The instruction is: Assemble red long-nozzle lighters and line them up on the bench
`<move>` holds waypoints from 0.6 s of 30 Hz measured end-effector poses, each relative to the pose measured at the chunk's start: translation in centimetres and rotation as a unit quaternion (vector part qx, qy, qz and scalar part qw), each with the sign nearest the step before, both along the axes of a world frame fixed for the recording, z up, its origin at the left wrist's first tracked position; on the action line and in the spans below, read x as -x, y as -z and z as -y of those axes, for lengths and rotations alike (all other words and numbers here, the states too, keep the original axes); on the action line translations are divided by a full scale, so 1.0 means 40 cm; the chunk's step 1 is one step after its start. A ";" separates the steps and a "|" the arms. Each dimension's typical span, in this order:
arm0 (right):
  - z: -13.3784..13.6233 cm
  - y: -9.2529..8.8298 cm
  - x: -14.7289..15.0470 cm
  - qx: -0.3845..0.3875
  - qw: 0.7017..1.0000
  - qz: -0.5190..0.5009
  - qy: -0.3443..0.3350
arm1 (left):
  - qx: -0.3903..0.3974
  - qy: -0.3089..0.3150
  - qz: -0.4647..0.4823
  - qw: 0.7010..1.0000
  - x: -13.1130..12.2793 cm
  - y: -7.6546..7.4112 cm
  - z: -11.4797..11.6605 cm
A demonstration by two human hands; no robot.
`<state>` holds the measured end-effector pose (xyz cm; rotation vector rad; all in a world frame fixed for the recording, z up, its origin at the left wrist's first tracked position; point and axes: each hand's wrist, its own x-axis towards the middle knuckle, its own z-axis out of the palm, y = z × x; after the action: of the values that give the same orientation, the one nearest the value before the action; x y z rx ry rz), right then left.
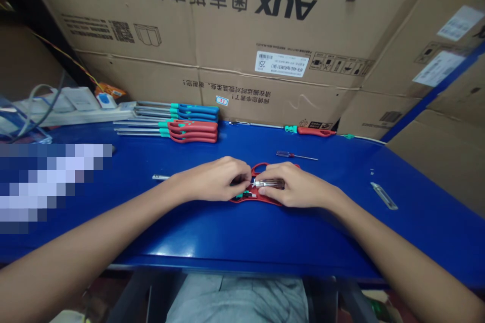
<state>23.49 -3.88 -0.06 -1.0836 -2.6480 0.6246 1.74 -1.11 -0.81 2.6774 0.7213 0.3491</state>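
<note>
Both hands meet at the middle of the blue table (242, 232). My left hand (217, 179) is curled, its fingertips pinched on the metal shaft end of a small clear-handled screwdriver (270, 183). My right hand (295, 184) is curled over that screwdriver's handle. Under both hands lies a red-handled tool (261, 198) with a teal collar. A metal shaft (161, 177) sticks out to the left from under my left hand.
A stack of long screwdrivers with blue and red handles (187, 121) lies at the back left. A single red-handled screwdriver (314, 131) and a small thin screwdriver (291, 155) lie behind the hands. A metal strip (384, 195) lies to the right. Cardboard boxes (242, 35) wall the back.
</note>
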 end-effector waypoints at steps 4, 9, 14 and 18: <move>0.002 0.000 -0.001 -0.004 1.000 -0.003 -0.009 | -0.006 0.004 -0.002 1.000 0.000 0.002 -0.001; 0.002 0.001 0.000 -0.006 1.000 -0.006 -0.011 | -0.006 0.008 0.002 1.000 0.001 0.005 -0.003; 0.000 0.003 0.000 -0.005 1.000 0.002 -0.011 | 0.002 0.008 0.001 1.000 0.000 0.004 -0.002; -0.001 0.005 0.000 -0.002 1.000 0.009 -0.012 | 0.002 0.008 0.001 1.000 0.001 0.005 -0.002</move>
<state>23.48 -3.84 -0.27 -1.0629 -2.6814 0.6178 1.70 -1.01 -1.00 2.6770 0.6978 0.3462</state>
